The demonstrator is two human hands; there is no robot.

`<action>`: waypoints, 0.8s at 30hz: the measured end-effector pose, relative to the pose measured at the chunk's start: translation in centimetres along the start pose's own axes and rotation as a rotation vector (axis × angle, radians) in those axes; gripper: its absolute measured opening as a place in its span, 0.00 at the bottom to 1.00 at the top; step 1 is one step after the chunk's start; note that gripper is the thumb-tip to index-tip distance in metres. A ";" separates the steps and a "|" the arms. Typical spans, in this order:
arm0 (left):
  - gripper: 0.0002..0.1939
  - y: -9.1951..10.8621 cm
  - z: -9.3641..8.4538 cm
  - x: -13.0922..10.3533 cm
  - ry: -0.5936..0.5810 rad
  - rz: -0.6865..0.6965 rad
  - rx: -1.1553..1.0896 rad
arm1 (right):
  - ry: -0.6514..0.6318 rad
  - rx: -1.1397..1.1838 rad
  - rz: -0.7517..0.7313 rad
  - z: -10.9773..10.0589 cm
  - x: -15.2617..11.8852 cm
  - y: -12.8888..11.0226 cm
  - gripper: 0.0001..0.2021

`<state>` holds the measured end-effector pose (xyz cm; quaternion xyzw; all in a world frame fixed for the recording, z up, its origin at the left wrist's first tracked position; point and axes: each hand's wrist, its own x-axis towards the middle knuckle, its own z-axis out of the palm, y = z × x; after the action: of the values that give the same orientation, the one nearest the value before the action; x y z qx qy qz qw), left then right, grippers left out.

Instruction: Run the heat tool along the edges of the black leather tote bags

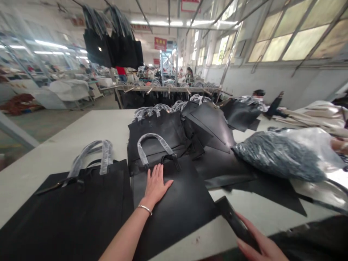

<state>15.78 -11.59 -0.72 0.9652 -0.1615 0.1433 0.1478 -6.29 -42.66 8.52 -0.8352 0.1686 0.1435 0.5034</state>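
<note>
Bags, blk, 2 in foreground on pale bench [29, 170], side by side: L bag [89, 206] w/ 2 clear-wrapped handles [106, 157] up; ctr bag [179, 192] w/ 1 wrapped handle [155, 137] seen, arched away from wearer. L hand [156, 185], 1 bracelet [145, 209] at wrist, palm down on ctr bag; 4 fingers extended, thumb out, nothing gripped, tips near handle's base. R hand [258, 239] at lower R: fingers closed round 1 slim dark object [235, 219], tilted, its far end at ctr bag's R edge; type unclear.

Behind ctr bag: 1 heap of blk bags [160, 127], several wrapped handles, exact no. can't tell. R of it, loose blk panels [212, 121], several, overlapping. Further R, 1 clear plastic sack [282, 154] w/ dark contents, 1 other person's hand [338, 145] beside it at frame edge. 1 person [258, 95] beyond bench, far R. Overhead L: 2 clusters of hanging blk bags [122, 49], no. per cluster unclear.
</note>
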 end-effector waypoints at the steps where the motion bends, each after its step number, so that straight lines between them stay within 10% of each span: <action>1: 0.38 0.4 -0.2 -0.8 -0.020 0.007 0.012 | 0.009 0.015 0.044 -0.4 -0.2 0.4 0.40; 14: 0.35 8.8 -2.2 -9.4 -0.194 0.109 -0.002 | -0.291 0.013 -0.014 -0.6 3.5 -4.1 0.33; 24: 0.34 9.2 -2.5 -9.8 -0.190 0.101 -0.128 | -0.405 -0.041 0.044 0.6 8.1 -7.2 0.24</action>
<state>3.06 -16.40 0.53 0.9536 -0.2320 0.0477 0.1857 4.09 -40.09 10.64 -0.7954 0.0792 0.3229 0.5068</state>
